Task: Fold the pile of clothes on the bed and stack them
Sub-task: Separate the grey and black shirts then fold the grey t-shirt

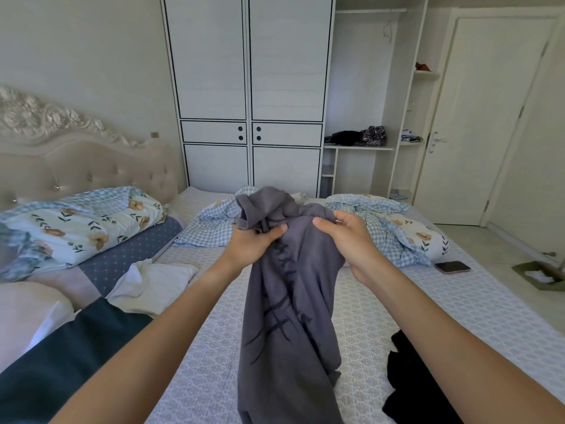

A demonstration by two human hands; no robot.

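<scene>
A grey garment (293, 316) with dark printed markings hangs bunched above the bed (428, 316), its lower end trailing down out of the frame. My left hand (252, 243) grips its upper left part. My right hand (348, 237) grips the upper right part, fingers curled over the cloth. A dark teal garment (70, 362) lies at the left front. A white garment (153, 286) lies crumpled beside it. A black garment (412, 384) lies at the right front.
A blue checked and floral quilt (397, 231) is rumpled at the far side, another (82, 221) lies by the headboard. A dark phone (452, 266) sits near the bed's right edge. A white wardrobe (250, 87) stands behind. On the floor at right is a dustpan (538, 275).
</scene>
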